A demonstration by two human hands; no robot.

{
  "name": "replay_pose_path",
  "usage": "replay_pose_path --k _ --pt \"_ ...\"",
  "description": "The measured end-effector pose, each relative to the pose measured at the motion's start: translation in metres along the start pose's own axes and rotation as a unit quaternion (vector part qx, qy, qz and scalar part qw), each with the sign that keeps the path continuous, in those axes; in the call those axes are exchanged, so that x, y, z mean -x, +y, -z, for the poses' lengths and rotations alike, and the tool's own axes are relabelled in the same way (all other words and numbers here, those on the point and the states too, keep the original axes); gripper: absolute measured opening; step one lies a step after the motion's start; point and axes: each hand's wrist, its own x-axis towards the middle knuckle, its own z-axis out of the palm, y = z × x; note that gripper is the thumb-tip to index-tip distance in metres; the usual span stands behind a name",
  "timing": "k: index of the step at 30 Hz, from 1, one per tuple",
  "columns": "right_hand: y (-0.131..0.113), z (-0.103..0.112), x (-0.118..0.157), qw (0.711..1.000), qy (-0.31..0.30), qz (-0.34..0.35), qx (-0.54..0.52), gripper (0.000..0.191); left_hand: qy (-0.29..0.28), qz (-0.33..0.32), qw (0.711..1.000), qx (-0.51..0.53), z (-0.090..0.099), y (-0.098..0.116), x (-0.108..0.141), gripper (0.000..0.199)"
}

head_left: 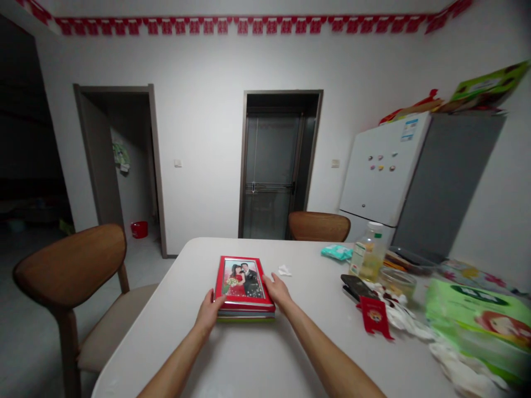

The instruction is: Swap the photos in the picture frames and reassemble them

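Note:
A stack of photo albums lies flat on the white table (166, 331). The red photo album (221, 276) on top carries a picture of two people in wedding-style clothes. Beneath it, blue-grey and green edges (246, 318) show at the near side. My left hand (209, 310) grips the near left corner, its thumb resting on the red cover. On the opposite side, my right hand (277, 292) holds the right edge, thumb on top. Both hands' other fingers are mostly hidden. A crumpled white tissue (284, 270) sits just beyond my right hand.
Clutter fills the table's right side: a phone (359, 287), a red packet (375, 317), a bottle (365, 254), a glass bowl (397, 283), a teal packet (337, 252) and a green tissue pack (477, 320). Wooden chairs (78, 265) stand left and at the far edge.

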Motion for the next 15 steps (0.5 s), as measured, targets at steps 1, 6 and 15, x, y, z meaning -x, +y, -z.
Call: replay_pose_path --k 1,6,15 --pt "-0.006 0.002 0.002 1.0 0.022 -0.004 -0.009 0.051 0.02 -0.006 1.0 -0.001 0.001 0.009 0.0 0.05" --pt "-0.078 0.012 0.039 0.95 0.035 0.137 -0.28 0.065 0.002 -0.08 0.996 0.036 -0.016 0.083 0.016 0.05" --pt "-0.157 0.038 0.099 0.839 -0.086 0.246 -0.477 0.079 -0.334 -0.196 0.89 0.242 -0.043 0.16 0.08 0.081"
